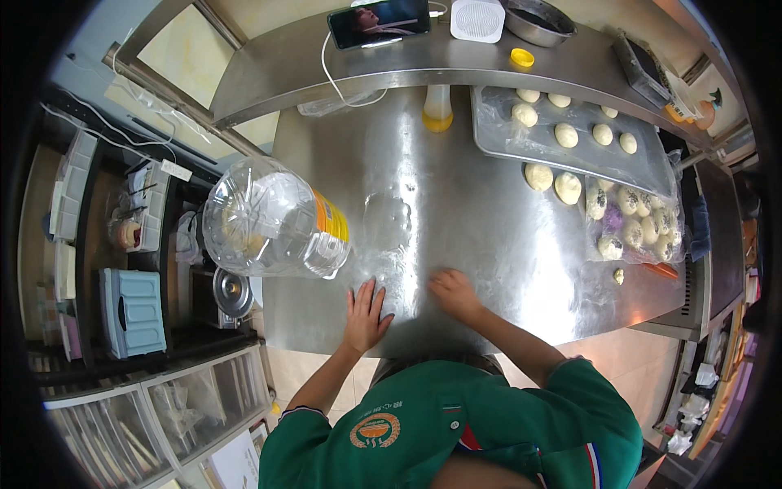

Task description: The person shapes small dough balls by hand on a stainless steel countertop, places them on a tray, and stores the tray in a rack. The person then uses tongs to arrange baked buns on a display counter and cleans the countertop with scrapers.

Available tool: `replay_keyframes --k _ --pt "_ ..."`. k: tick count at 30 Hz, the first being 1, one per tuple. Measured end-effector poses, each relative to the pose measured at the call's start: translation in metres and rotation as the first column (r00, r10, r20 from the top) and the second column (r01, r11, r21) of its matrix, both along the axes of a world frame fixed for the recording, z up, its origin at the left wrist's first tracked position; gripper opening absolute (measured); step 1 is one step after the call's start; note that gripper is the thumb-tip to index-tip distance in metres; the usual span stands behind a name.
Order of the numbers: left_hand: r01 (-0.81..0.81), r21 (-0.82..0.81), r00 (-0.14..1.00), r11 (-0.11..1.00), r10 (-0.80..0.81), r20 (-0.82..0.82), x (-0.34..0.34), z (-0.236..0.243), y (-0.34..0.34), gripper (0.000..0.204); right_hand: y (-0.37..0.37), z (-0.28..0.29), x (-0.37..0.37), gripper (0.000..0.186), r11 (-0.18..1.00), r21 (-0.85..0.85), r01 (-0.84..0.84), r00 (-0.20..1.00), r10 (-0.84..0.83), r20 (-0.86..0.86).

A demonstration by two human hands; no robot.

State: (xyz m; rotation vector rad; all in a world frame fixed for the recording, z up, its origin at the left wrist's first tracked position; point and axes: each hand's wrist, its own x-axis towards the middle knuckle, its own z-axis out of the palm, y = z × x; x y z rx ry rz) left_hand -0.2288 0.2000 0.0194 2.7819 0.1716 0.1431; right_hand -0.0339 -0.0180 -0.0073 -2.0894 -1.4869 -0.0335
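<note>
My left hand lies on the steel worktop, fingers spread. My right hand rests beside it with fingers curled together; anything under them is hidden. Left of both stands a large clear plastic jug with an orange and yellow label. A glossy, wet-looking patch lies just above my left hand. At the right are a metal tray of dough balls, loose dough balls, bagged speckled dough pieces and a small dough scrap.
A steel shelf behind holds a phone, white device, metal bowl and yellow lid. A squeeze bottle stands beneath it. Left are storage units with a blue box and pot lid.
</note>
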Motion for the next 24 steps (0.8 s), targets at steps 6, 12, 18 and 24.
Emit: replay_keyframes --k 6,12,18,24 --pt "-0.012 -0.028 1.0 1.0 0.012 -0.001 0.002 -0.001 0.0 0.067 -0.082 0.028 0.03 0.044 0.943 -0.054 0.328 0.945 -0.328 0.003" --pt "-0.004 0.01 1.0 1.0 0.004 0.008 -0.001 0.0 -0.002 0.065 0.023 0.009 0.06 0.052 0.785 -0.041 0.618 0.785 -0.613 0.087" --pt "0.0 0.009 0.998 1.0 -0.001 0.062 -0.001 -0.002 -0.001 0.065 -0.068 0.012 -0.015 0.048 0.987 0.027 0.159 0.978 -0.153 -0.14" --pt "-0.012 -0.023 0.997 1.0 0.014 0.077 -0.001 -0.003 -0.002 0.063 -0.015 0.019 0.083 0.046 0.79 0.149 0.595 0.803 -0.593 -0.066"
